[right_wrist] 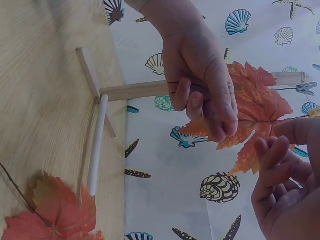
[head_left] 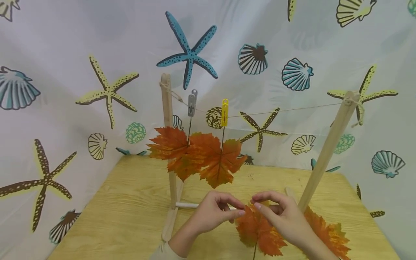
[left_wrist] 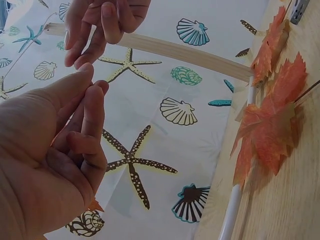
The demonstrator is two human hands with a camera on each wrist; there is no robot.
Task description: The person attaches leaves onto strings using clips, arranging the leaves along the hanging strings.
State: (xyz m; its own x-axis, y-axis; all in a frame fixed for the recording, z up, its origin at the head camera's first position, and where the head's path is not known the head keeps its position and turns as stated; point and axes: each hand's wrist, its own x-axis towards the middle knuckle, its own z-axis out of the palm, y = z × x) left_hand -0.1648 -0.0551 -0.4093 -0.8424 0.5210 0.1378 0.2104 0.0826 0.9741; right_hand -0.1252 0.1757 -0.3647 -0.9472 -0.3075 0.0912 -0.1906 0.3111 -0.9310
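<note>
Hovering above leaf (head_left: 255, 231): left hand (head_left: 216, 211), right hand (head_left: 284, 216)

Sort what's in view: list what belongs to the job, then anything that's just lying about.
Likely the job:
- wooden stand
- string
- gray clothespin
- yellow clothespin
- hanging leaves
- lower leaves

Apparently just surroundings:
- printed cloth backdrop
- wood-grain table

Pale starfish-and-shell-print cloth (head_left: 224, 36) surrounding light wood-grain table (head_left: 123, 206).

Two maple leaves (head_left: 224, 162) hang from clothespins (head_left: 224, 112) on a string (head_left: 302, 108) between posts (head_left: 328, 155); before them, another leaf (head_left: 255, 227) lies on the table (head_left: 130, 209), left of a fourth leaf (head_left: 329, 234).
</note>
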